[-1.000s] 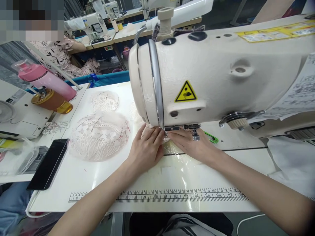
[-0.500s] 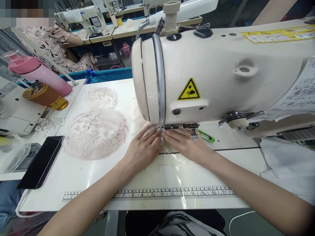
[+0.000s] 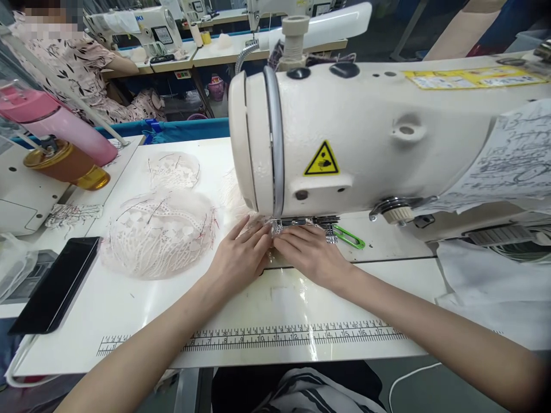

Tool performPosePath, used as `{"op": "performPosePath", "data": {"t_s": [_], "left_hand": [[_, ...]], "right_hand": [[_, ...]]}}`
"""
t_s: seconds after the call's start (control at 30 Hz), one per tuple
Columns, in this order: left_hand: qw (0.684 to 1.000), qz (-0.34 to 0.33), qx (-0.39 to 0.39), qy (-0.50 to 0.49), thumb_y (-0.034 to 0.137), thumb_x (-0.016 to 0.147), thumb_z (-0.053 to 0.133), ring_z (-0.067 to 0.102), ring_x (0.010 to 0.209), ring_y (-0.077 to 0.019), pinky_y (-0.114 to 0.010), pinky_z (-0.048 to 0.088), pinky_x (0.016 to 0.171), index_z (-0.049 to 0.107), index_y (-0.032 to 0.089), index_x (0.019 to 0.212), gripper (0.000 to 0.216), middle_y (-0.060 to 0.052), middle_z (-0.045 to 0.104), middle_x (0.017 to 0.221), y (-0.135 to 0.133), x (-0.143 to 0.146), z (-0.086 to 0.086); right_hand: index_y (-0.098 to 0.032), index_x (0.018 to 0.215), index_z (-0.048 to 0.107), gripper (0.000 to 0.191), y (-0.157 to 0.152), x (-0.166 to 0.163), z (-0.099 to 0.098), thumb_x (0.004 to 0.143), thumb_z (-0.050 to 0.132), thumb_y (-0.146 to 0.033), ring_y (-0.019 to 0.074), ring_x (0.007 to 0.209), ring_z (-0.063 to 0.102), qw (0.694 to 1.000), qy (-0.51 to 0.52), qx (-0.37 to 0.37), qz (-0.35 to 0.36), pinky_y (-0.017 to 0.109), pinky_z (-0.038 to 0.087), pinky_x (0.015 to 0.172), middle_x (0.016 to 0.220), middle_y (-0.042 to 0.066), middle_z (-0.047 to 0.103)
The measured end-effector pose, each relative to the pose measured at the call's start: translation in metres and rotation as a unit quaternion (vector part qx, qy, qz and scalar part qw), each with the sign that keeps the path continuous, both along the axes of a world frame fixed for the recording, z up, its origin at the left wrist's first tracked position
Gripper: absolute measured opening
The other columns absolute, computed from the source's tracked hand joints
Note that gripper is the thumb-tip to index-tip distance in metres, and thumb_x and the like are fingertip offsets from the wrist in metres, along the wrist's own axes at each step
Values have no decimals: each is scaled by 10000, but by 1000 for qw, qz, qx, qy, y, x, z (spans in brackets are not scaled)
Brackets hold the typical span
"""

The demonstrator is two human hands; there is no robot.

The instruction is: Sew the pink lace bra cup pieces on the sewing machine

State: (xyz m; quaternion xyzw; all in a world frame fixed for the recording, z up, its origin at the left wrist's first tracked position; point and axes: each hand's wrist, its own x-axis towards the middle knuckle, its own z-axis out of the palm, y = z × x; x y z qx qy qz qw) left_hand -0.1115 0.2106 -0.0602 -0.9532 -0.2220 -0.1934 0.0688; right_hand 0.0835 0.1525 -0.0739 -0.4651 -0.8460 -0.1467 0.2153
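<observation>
A measuring scale [image 3: 275, 337] is printed along the near edge of the white tabletop [image 3: 129, 312]. Both forearms reach over it toward the needle. The left hand [image 3: 241, 261] lies flat with the fingers stretched out and together, pressing down on a pale lace piece [image 3: 259, 222]. The right hand [image 3: 312, 255] is also flat and spread low, its fingertips meeting those of the left just in front of the presser foot [image 3: 297, 222]. Neither hand grips anything; both only press the lace piece to the tabletop, where it lies under the head of the sewing machine [image 3: 387, 137].

Green thread snips [image 3: 349, 237] lie just right of the right hand. To the left of the left hand sits a heap of white lace pieces [image 3: 159, 238], and further left a black phone [image 3: 54, 284] lies face up. Behind them a pink bottle [image 3: 60, 123] rests across an amber jar [image 3: 64, 166]. Far back on the left, a person in a patterned top [image 3: 81, 63] sits at another machine.
</observation>
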Motion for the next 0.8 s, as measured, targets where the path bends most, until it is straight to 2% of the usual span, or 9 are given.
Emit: {"op": "performPosePath", "data": {"t_s": [0.1,0.17,0.27,0.4,0.53,0.63,0.8], "left_hand": [[1000,3,2,-12,132,911,480,656,1151,-230,-442,423,1136,666,139,1066,242,-94,705,1208,0,-1,-1],[1000,4,7,-21,135,908,482,653,1156,-232,-437,418,1140,662,132,1079,248,-98,708,1198,0,-1,-2],[1000,3,8,-26,130,911,463,647,1168,-226,-437,410,1145,655,140,1059,243,-90,708,1201,0,-2,-3],[999,1,-9,-36,113,916,454,642,1177,-216,-445,398,1155,651,143,1022,226,-86,711,1192,0,-2,-4],[999,-7,-18,-43,100,887,480,587,1259,-230,-450,369,1177,634,131,1180,332,-108,657,1295,3,-3,-6],[999,-24,-40,-17,130,899,479,551,1301,-237,-471,347,1187,579,151,1319,432,-84,622,1353,6,-5,-9],[998,-27,-47,11,171,932,463,560,1292,-249,-481,350,1179,586,160,1338,424,-61,618,1355,9,-7,-7]], "right_hand": [[-174,969,611,120,1,-1,3,957,507,-113,159,889,620,997,40,-64,-14,292,424,784,888,36,697],[-183,1005,604,91,1,-3,5,963,525,-169,160,885,616,994,66,-85,-24,293,428,781,942,33,701],[-187,1046,611,110,1,-6,7,954,550,-188,151,870,614,994,81,-57,-43,295,430,768,1055,22,704],[-185,936,654,106,0,-7,6,942,565,-127,127,860,619,998,63,-3,-28,280,415,736,969,-16,727],[-182,865,662,160,0,-5,1,921,561,-71,128,851,629,998,62,4,-22,286,400,717,874,-17,728],[-203,882,676,213,-1,-3,-1,924,528,-55,131,845,631,997,76,-3,-20,291,396,733,852,-15,732],[-208,926,677,201,-1,-2,-2,922,547,-56,123,821,631,996,91,-14,-8,291,390,744,868,-32,744]]}}
